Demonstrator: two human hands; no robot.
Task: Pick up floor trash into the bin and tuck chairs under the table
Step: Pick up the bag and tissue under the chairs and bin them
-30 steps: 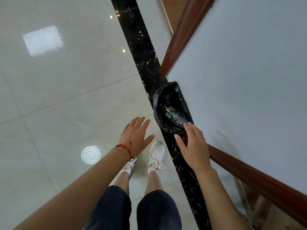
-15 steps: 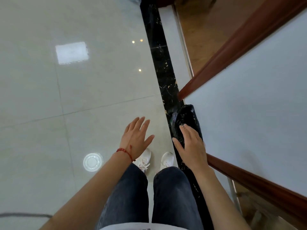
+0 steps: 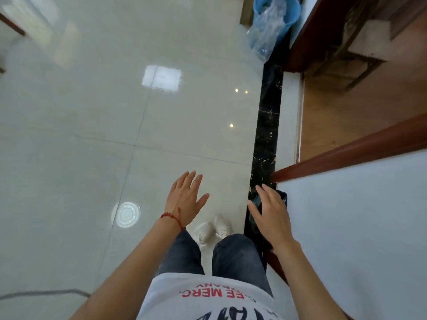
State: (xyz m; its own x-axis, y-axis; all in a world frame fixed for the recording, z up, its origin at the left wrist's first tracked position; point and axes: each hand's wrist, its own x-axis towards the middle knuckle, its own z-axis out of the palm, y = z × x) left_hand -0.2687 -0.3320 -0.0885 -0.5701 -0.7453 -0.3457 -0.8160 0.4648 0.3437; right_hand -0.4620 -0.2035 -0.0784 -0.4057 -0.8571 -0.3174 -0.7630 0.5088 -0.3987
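Head view: the person stands upright over pale glossy floor tile. Since a second ago the camera has lifted. The black-lined bin, then open to view with a bottle inside, is now mostly hidden under the right hand and tucked against the edge of the white surface. The bottle cannot be seen now.

Right hand: fingers spread and loose, holding nothing, hovering over the bin mouth. Left hand: open, fingers splayed, empty, a red cord bracelet at the wrist.

Judgement: the drop into the bin looks finished, and the next trash item is due.

Remaining trash: a clear round plastic lid lies flat on the tile at 9 o'clock from the left hand, well apart from the shoes.

Room: a black marble strip runs from 12 to 6 o'clock beside the surface, which has reddish wood trim. At 1 o'clock stands a blue pail with clear plastic bagging spilling over it. Wooden furniture frames at 2 o'clock are too unclear to tell whether they are chairs. No chair tucked yet, as far as shown.
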